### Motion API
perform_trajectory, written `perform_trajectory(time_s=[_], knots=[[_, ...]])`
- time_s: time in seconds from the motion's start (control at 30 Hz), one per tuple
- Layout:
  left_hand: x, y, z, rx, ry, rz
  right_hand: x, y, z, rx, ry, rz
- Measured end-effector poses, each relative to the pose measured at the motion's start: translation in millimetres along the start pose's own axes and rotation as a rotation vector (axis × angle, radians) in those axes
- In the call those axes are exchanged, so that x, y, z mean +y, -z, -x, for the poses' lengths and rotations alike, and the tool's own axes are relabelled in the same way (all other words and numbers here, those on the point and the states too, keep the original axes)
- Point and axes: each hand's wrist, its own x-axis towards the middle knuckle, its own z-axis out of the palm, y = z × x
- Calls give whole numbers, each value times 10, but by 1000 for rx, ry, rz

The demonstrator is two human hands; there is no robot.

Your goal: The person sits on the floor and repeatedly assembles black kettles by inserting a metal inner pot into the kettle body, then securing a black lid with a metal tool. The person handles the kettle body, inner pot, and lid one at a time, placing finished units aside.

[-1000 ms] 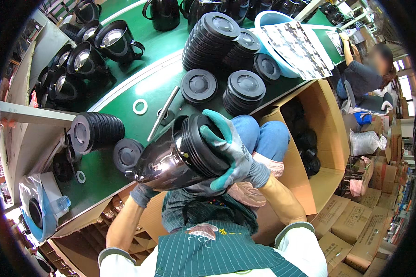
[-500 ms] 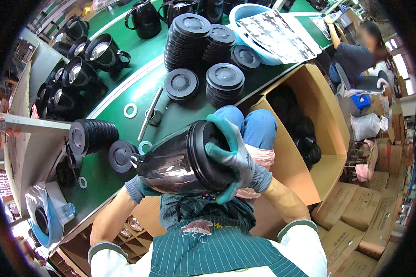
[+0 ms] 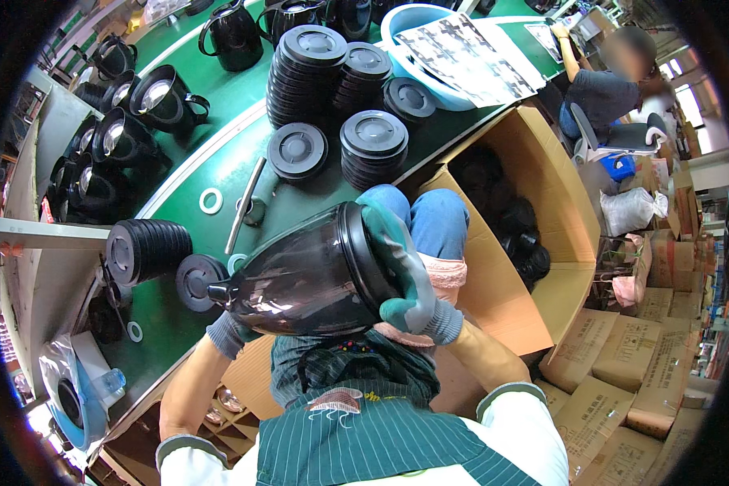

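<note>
A glossy black jug (image 3: 300, 275) lies tilted on its side over my lap, its narrow spout end to the left and its ribbed wide end to the right. My right hand (image 3: 405, 279), in a grey and green work glove, is closed over that wide end, its palm against the end face. At the spout end my left hand (image 3: 239, 328) holds the jug from below; the jug's body hides most of its fingers. Just past the jug on the green table are a flat black disc (image 3: 200, 282), a metal rod (image 3: 245, 206) and a white ring (image 3: 211, 201).
Stacks of black discs (image 3: 306, 77) stand behind, beside a blue basin (image 3: 397, 28). More black jugs (image 3: 158, 99) line the left. An open carton (image 3: 571, 211) with black parts is on the right, near stacked boxes (image 3: 583, 348). Another person (image 3: 611, 89) sits far right.
The jug has turned so that its wide end faces more away from view. My right hand's fingers have gone from spread across that end to mostly hidden behind it.
</note>
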Motion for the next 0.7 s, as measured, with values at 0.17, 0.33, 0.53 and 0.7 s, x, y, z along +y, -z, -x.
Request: perform_trajectory(time_s=[0.17,0.33,0.53,0.7], knots=[[543,-200,-179,177,86,1039,-430,192,-318,-280,369,363],[32,-44,137,355,-26,1064,-84,-16,-115,21,133,-32],[1484,474,-122,915,-356,-928,816,-39,415,146,-69,-250],[1332,582,-40,889,-250,-665,243,-14,187,86,-484,-495]])
